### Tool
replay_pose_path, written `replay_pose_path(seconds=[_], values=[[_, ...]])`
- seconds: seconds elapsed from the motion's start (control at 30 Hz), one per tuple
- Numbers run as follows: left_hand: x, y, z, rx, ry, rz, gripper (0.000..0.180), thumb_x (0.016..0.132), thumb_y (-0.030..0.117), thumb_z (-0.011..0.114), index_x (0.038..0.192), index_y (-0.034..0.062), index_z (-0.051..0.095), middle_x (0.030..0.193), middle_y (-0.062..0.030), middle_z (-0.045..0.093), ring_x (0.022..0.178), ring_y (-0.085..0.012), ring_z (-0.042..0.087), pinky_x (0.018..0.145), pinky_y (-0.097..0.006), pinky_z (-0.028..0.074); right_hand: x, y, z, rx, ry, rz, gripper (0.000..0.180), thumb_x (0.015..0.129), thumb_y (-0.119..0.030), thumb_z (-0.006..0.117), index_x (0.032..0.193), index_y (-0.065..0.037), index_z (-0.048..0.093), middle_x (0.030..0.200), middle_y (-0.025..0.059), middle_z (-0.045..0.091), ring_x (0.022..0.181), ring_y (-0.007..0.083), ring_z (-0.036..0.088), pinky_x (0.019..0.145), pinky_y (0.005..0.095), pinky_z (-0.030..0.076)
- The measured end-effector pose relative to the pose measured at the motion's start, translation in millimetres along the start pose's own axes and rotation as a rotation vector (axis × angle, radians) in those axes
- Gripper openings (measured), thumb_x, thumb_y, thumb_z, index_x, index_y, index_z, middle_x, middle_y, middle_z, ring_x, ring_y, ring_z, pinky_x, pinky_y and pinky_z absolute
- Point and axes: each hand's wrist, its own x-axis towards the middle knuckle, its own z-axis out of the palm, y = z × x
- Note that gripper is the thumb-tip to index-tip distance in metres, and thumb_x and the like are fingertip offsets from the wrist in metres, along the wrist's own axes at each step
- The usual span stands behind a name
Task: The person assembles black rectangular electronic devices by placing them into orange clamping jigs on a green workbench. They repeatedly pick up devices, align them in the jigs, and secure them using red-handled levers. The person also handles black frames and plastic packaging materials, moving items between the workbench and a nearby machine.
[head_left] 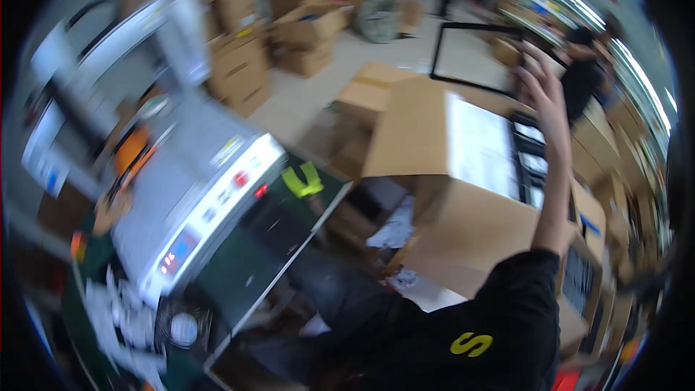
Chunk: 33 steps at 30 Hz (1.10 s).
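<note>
My right arm stretches up and away over an open cardboard box [420, 130]. At its end my right hand [539, 80] is closed on the edge of a thin black rectangular frame [470, 86], held in the air above the box's far side. Through the frame's opening the floor shows. Inside the box, below my forearm, stand black-edged flat pieces [527, 156] beside a white sheet [478, 137]. My left hand does not show. Motion blurs much of the picture.
At left, a grey machine [195, 188] with a lit panel stands on a dark green bench [242, 264]. A yellow-green object [302, 179] lies beside it. Stacked cartons [235, 65] stand behind. Another person [583, 76] is at the far right, near more boxes.
</note>
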Motion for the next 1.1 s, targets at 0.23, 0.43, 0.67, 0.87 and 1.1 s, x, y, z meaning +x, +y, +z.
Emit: replay_pose_path(seconds=[0.23, 0.43, 0.67, 0.87, 1.1], values=[[-81.5, 97.3, -54.7, -0.372, -0.291, -0.19, 0.02, 0.09, 0.003, 0.053, 0.109, -0.0021, 0.055, 0.108, -0.0183, 0.06, 0.105, -0.0312, 0.057, 0.093, -0.039, 0.042, -109.8, -4.3, 171.5, 0.327, -0.66, -0.051, 0.027, 0.088, -0.027, 0.064, 0.091, -0.003, 0.055, 0.081, 0.0035, 0.057, 0.071, 0.0111, 0.056, 0.065, 0.0236, 0.044], [-153.7, 122.8, -69.8, -0.843, -0.652, -0.498, 0.021, 0.092, 0.01, 0.05, 0.107, -0.003, 0.057, 0.091, -0.0134, 0.065, 0.09, -0.0249, 0.064, 0.084, -0.036, 0.048, -186.5, -54.2, 270.9, 0.557, -1.34, -0.348, 0.015, 0.071, -0.008, 0.076, 0.076, 0.0, 0.064, 0.076, 0.009, 0.069, 0.061, 0.0159, 0.058, 0.057, 0.0267, 0.044], [-224.6, 153.9, -51.9, -1.95, -0.966, -1.097, 0.073, 0.096, 0.061, 0.016, 0.136, 0.0017, 0.032, 0.118, -0.0167, 0.055, 0.107, -0.0228, 0.057, 0.091, -0.036, 0.046, -280.3, -66.2, 317.6, 0.675, -1.407, -0.387, 0.011, 0.074, -0.003, 0.073, 0.084, -0.001, 0.068, 0.079, 0.0092, 0.07, 0.066, 0.0171, 0.064, 0.062, 0.0274, 0.049], [-220.6, 122.2, -49.0, -1.754, -1.053, -1.196, 0.073, 0.097, 0.058, 0.015, 0.133, -0.0011, 0.038, 0.091, -0.01, 0.059, 0.087, -0.0192, 0.059, 0.086, -0.034, 0.046, -332.4, -57.3, 311.2, 0.739, -1.629, -0.231, 0.015, 0.08, -0.007, 0.071, 0.095, -0.002, 0.068, 0.088, 0.0078, 0.07, 0.077, 0.0186, 0.068, 0.068, 0.0269, 0.052], [-226.4, 115.2, -62.8, -1.45, -1.042, -0.811, 0.066, 0.1, 0.051, 0.02, 0.134, -0.0014, 0.042, 0.084, -0.0063, 0.057, 0.089, -0.0151, 0.055, 0.089, -0.031, 0.042, -355.0, -70.0, 310.4, 0.849, -1.861, -0.3, 0.019, 0.084, -0.011, 0.068, 0.102, -0.005, 0.067, 0.096, 0.0069, 0.069, 0.08, 0.0214, 0.067, 0.073, 0.03, 0.052]])
